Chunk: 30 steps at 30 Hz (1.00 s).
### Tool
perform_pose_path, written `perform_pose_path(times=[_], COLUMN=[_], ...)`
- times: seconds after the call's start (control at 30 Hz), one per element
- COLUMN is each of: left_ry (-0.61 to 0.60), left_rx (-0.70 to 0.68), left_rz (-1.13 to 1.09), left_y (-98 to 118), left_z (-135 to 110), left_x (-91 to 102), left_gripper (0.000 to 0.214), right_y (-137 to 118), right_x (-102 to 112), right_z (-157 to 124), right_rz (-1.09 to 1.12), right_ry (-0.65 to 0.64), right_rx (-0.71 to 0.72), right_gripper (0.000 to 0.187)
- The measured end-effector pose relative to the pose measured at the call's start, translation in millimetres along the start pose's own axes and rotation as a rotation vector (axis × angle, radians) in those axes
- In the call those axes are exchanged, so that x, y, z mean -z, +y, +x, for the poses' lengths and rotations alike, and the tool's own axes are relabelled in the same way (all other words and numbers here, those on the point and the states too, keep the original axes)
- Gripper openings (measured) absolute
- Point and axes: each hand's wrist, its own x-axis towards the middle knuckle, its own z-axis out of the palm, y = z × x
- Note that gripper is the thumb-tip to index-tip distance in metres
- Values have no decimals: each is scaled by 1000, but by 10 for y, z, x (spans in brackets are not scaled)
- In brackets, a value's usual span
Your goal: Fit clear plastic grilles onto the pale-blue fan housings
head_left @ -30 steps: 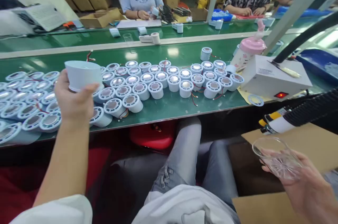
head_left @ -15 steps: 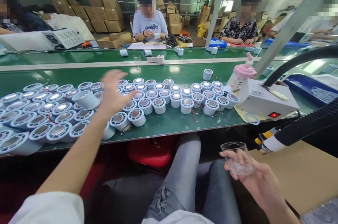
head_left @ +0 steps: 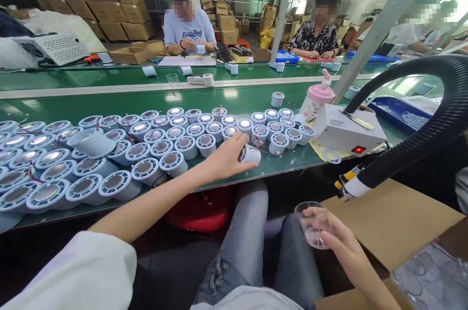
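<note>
Gently now: left hand [head_left: 228,156] closing round white housing [head_left: 251,154] at tabletop [head_left: 234,98] edge; lift straight, minding red wires at 3 o'clock; right hand [head_left: 334,242] gripping clear cup [head_left: 310,224].

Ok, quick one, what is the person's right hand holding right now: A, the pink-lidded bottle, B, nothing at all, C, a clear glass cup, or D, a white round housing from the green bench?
C: the right hand grips a clear glass cup low over the lap, while the left hand closes on a white round housing on the green bench.
</note>
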Motion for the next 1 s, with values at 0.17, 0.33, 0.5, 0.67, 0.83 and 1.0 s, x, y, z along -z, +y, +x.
perform_pose_path(times=[0.17, 0.33, 0.5, 0.67, 0.83, 1.0], left_ry=[-471, -680, -344, -174, -210, -345], left_rx=[316, 138, 45, -2, -104, 30], left_rz=[-923, -767, -611, -680, -715, -1005], left_y=[372, 536, 615, 546, 490, 567], left_z=[-389, -520, -580, -675, -720, -741], left_x=[-302, -424, -455, -725, -845, -806], left_gripper=[48, 28, 33, 78, 69, 69], right_y=[-138, -251, -309, -344, -281, -220], right_x=[-364, -454, -360, -344, -305, -248], right_z=[161, 247, 174, 149, 186, 159], right_rz=[-826, -1098, -644, -379, -80, 104], right_ry=[15, -57, -250, -95, -6, -51], right_rx=[429, 429, 168, 106, -61, -59], right_gripper=[49, 46, 12, 22, 28, 11])
